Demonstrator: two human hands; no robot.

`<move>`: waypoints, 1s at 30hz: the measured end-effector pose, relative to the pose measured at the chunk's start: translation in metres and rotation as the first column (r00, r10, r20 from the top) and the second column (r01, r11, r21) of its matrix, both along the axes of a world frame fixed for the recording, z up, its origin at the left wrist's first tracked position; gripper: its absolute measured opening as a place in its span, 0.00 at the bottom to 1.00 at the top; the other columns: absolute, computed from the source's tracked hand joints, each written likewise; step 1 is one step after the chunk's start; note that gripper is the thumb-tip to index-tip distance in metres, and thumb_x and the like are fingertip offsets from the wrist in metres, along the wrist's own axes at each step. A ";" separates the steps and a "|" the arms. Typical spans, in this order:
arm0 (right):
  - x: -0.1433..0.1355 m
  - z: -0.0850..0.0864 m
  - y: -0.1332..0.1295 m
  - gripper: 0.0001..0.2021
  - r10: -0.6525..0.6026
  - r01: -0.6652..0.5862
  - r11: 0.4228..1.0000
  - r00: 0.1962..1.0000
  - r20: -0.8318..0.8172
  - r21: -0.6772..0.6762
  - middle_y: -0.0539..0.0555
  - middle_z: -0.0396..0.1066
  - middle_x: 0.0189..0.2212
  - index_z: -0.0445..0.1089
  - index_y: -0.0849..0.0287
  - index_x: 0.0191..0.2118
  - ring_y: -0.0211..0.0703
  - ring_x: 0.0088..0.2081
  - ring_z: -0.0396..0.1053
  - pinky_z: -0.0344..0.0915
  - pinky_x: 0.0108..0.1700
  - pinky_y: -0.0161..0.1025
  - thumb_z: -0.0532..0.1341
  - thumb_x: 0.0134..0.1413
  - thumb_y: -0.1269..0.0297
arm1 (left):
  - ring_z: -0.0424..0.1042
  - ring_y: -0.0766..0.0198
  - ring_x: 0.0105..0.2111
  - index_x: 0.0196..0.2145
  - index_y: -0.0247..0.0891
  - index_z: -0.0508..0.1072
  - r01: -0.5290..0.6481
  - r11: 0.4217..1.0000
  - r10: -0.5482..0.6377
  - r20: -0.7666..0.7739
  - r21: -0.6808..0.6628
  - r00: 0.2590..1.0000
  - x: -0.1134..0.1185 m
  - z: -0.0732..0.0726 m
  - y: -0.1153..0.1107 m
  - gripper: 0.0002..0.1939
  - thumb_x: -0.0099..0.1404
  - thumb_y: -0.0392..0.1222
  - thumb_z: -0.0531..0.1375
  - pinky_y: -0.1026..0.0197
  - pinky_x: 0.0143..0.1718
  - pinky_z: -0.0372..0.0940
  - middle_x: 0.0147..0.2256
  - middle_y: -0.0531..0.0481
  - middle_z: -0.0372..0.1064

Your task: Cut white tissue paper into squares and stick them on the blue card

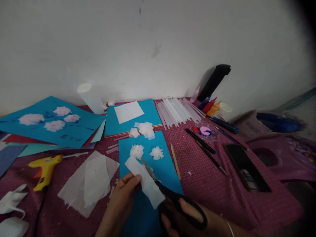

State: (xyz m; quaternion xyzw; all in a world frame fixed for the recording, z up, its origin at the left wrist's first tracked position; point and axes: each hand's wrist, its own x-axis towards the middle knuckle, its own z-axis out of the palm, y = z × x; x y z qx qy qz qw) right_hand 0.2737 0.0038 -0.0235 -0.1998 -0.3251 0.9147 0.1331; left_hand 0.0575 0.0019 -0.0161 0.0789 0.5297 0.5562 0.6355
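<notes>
My left hand (127, 189) pinches a white paper strip (145, 182) between thumb and fingers, above a blue sheet (163, 174). In my right hand (190, 210) is a pair of black-handled scissors (176, 199), my fingers through the loops. The blades lie along the strip's right edge; whether they are cutting cannot be made out. Two ruffled white paper flowers, a left one (136, 151) and a right one (156, 152), rest on the blue sheet. Small white paper squares (146, 130) are piled at its top edge.
A yellow glue gun (46, 166) and translucent sheets (95, 181) lie left. Behind are a flower-decorated blue sheet (74, 135), white paper (129, 112) and glue sticks (176, 110). To the right are a pencil (175, 161), brushes, paint bottles (209, 107) and a phone (247, 168).
</notes>
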 end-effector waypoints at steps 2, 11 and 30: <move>-0.002 0.000 0.000 0.37 -0.004 0.003 0.999 1.000 -0.026 -0.041 0.52 0.62 0.24 0.68 0.68 0.37 0.31 0.22 0.56 0.49 0.22 0.29 0.49 0.50 0.30 | 0.70 0.66 0.24 0.26 0.36 0.79 0.081 0.997 -0.081 -0.008 0.010 0.997 0.001 -0.001 -0.002 0.09 0.46 0.42 0.71 0.66 0.30 0.64 0.23 0.51 0.74; -0.012 -0.002 -0.003 0.33 -0.126 0.122 0.991 0.989 -0.073 -0.064 0.51 0.62 0.28 0.68 0.65 0.38 0.30 0.24 0.59 0.53 0.25 0.29 0.51 0.52 0.33 | 0.67 0.66 0.24 0.28 0.34 0.80 0.257 0.966 -0.257 -0.040 0.006 0.966 0.012 0.003 -0.011 0.12 0.49 0.46 0.69 0.65 0.28 0.62 0.24 0.48 0.74; 0.025 0.024 0.018 0.29 0.030 -0.240 0.825 0.923 0.384 0.512 0.55 0.68 0.42 0.63 0.53 0.57 0.43 0.39 0.66 0.62 0.41 0.38 0.65 0.49 0.55 | 0.70 0.63 0.23 0.29 0.37 0.75 -0.138 0.988 0.152 -0.244 0.073 0.958 -0.043 0.025 -0.011 0.18 0.40 0.43 0.73 0.66 0.23 0.65 0.25 0.51 0.75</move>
